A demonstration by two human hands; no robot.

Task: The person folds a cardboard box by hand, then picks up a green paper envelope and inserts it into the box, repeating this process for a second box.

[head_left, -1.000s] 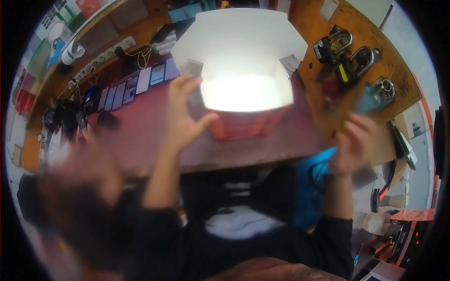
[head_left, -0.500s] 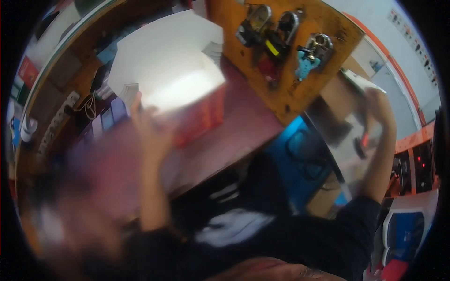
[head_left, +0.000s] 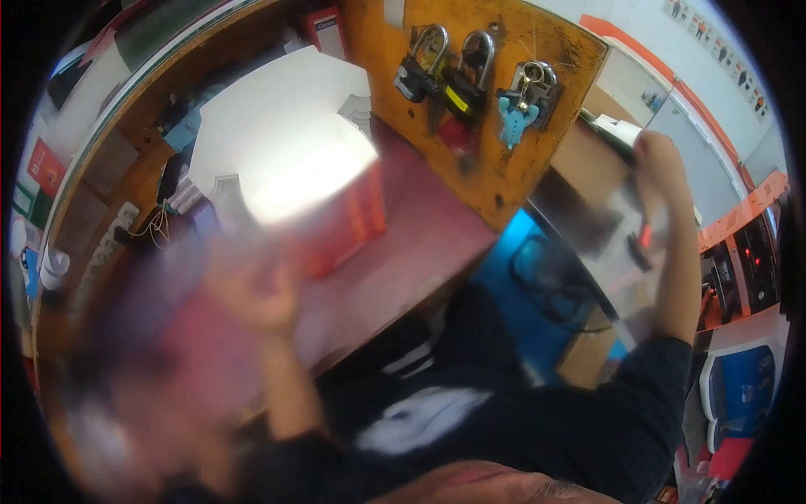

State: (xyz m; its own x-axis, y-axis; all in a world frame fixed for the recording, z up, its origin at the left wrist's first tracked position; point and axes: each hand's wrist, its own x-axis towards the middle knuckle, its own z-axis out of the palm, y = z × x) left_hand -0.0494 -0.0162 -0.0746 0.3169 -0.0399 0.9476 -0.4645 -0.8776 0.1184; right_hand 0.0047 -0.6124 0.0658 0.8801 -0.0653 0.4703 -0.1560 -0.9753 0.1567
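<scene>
My left hand (head_left: 256, 290) is blurred by motion. It looks open, with thumb and fingers apart, just below the near edge of a stack of white die-cut card sheets (head_left: 277, 126). Those sheets rest on top of a red box (head_left: 353, 223), which stands on the dark red tabletop (head_left: 428, 227). Far to the right, my right hand (head_left: 662, 164) is closed at the end of a flat white piece with a dark green edge (head_left: 617, 130). What kind of thing that is, I cannot make out. A red and black object (head_left: 642, 244) lies below my right wrist.
Several padlocks (head_left: 466, 84) hang on an upright wooden board (head_left: 537, 38), one beside a light-blue figure keychain (head_left: 514, 122). A power strip (head_left: 109, 231) and cables run along the left. Cardboard (head_left: 583, 160) stands at the right; a blurred shape fills the lower left.
My left hand has come down and away from the edge of the white sheets. My right hand has moved up to the end of the flat white piece. The whole view has shifted slightly.
</scene>
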